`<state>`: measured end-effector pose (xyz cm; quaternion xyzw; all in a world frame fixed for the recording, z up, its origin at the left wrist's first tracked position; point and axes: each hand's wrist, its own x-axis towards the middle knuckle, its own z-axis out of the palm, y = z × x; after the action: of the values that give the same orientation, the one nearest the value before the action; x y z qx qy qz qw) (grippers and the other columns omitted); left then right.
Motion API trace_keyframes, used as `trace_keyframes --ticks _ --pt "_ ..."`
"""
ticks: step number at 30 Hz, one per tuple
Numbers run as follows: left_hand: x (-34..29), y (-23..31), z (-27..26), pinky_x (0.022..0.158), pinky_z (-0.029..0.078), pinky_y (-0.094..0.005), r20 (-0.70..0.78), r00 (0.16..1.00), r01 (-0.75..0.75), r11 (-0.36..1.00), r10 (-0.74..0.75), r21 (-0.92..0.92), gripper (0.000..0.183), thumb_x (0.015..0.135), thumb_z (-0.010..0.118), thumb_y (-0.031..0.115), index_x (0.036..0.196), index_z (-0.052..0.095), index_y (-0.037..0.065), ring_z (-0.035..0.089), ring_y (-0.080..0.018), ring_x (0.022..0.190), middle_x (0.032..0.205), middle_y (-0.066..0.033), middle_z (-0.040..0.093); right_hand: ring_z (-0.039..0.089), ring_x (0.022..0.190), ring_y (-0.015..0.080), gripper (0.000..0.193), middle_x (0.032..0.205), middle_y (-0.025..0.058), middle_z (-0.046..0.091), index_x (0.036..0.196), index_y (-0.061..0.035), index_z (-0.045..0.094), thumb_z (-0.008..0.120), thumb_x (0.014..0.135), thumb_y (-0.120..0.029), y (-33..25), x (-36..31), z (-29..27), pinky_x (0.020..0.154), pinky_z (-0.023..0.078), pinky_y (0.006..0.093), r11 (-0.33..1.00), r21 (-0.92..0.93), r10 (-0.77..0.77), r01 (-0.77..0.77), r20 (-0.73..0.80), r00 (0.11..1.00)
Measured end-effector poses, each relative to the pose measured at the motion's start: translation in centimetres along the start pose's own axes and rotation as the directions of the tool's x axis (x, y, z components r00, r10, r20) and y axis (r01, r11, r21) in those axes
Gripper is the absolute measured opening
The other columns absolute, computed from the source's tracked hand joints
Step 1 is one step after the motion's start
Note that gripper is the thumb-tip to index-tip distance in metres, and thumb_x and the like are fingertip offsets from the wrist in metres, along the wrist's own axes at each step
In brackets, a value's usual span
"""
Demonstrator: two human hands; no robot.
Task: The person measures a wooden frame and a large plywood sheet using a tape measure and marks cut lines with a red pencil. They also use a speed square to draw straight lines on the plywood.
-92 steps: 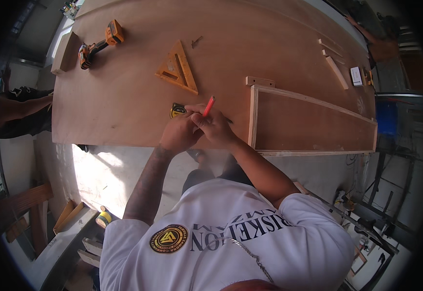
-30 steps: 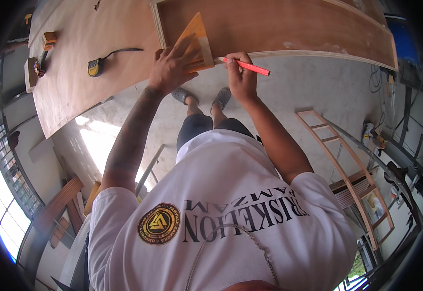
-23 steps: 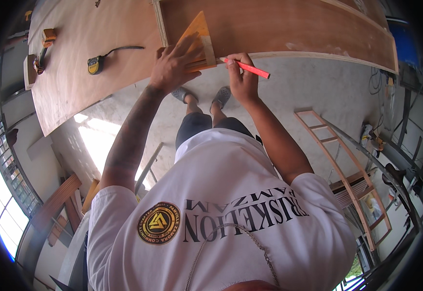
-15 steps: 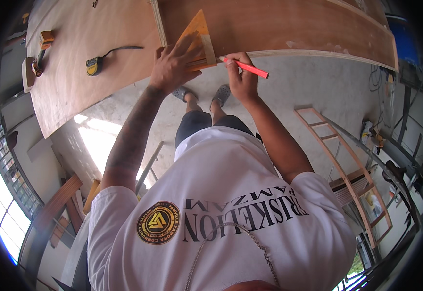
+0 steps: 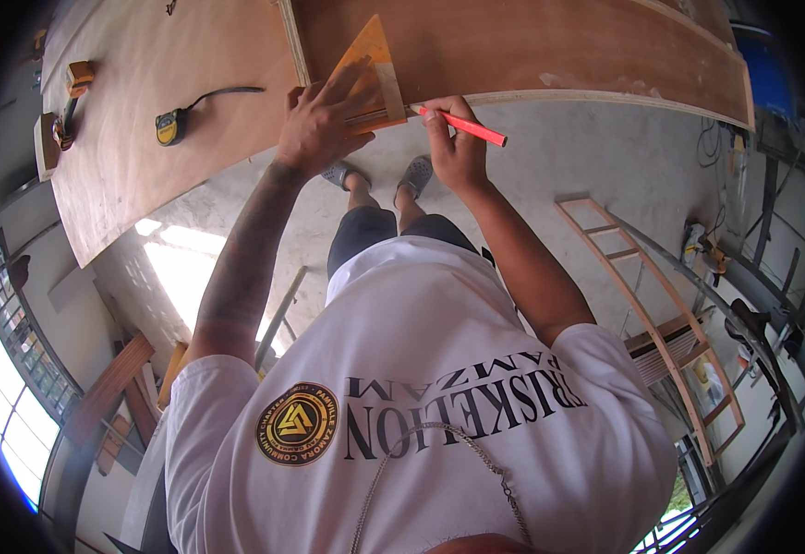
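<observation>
A yellow-orange triangular square [image 5: 376,57] lies on the near edge of the wooden panel [image 5: 513,55], its tip pointing away from me. My left hand [image 5: 319,129] rests spread over its left part, fingers stretched across it and thumb reaching right along the panel edge. My right hand [image 5: 460,157] pinches a red carpenter's pencil [image 5: 476,130]. The pencil's tip meets the edge of the panel just beside the square's lower right corner. Whether a line is drawn there I cannot tell.
A tape measure [image 5: 170,127] with its blade partly out lies on the board at left. Farther left are a yellow-ended tool [image 5: 79,77] and a wood block [image 5: 48,148]. A ladder-like wooden frame [image 5: 638,277] leans at right. Sunlight falls on the floor [image 5: 181,272].
The whole scene has shifted slightly left in view. Both hands, the square and the pencil keep nearly the same places relative to the panel.
</observation>
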<state>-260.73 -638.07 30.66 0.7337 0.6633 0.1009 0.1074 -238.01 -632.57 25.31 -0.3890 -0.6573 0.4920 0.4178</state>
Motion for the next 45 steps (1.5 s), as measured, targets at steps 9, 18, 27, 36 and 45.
trace_keyframes --ticks 9,18,27,36,45 --pt "0.2 0.1 0.2 0.107 0.039 -0.0514 -0.002 1.000 0.007 1.000 -0.007 0.006 0.080 0.069 0.090 0.028 0.143 0.060 0.034 0.052 -0.0305 0.135 0.161 -0.0012 0.043 0.066 0.077 0.0210 0.007 0.087 0.0107 0.069 0.102 -0.0029 0.061 0.058 0.101 -0.009 -0.1 0.0 -0.3 0.072 0.052 0.0334 1.000 0.001 -0.016 0.016 -0.005 1.000" --pt "-0.2 0.5 0.5 0.109 0.038 -0.0511 0.000 0.999 0.034 0.999 -0.034 0.007 0.078 0.071 0.089 0.029 0.143 0.059 0.034 0.051 -0.0301 0.136 0.161 -0.0007 0.042 0.068 0.080 0.0221 0.010 0.088 0.0117 0.070 0.102 -0.0025 0.062 0.058 0.101 -0.012 -0.1 -0.3 -0.2 0.073 0.053 0.0347 1.000 -0.002 0.017 -0.017 -0.006 1.000" --pt "-0.3 0.4 0.5 0.109 0.037 -0.0511 -0.012 0.999 0.035 0.999 -0.035 0.008 0.075 0.071 0.088 0.030 0.141 0.061 0.033 0.052 -0.0302 0.133 0.160 0.0004 0.043 0.068 0.084 0.0326 0.010 0.093 0.0170 0.069 0.104 0.0002 0.063 0.061 0.096 -0.004 -1.2 -0.2 -0.1 0.077 0.055 0.0383 0.926 -0.242 -0.277 0.291 0.090 0.957" --pt "-0.1 -0.3 0.7 0.109 0.037 -0.0502 -0.023 1.000 0.018 1.000 -0.018 0.020 0.075 0.070 0.087 0.029 0.141 0.062 0.033 0.053 -0.0298 0.133 0.160 0.0001 0.044 0.066 0.098 0.0410 0.015 0.100 0.0214 0.067 0.106 0.0011 0.062 0.065 0.092 -0.003 -1.3 -0.4 0.8 0.086 0.056 0.0453 0.931 -0.235 -0.258 0.279 0.116 0.959" --pt "-0.1 -0.2 0.9 0.108 0.038 -0.0519 -0.004 1.000 0.026 0.999 -0.026 0.023 0.074 0.071 0.087 0.029 0.140 0.062 0.032 0.052 -0.0312 0.133 0.161 -0.0010 0.042 0.069 0.098 0.0411 0.015 0.107 0.0227 0.069 0.108 0.0004 0.061 0.063 0.094 0.000 -0.6 -0.8 1.0 0.084 0.057 0.0427 0.941 -0.192 -0.271 0.280 0.072 0.960"
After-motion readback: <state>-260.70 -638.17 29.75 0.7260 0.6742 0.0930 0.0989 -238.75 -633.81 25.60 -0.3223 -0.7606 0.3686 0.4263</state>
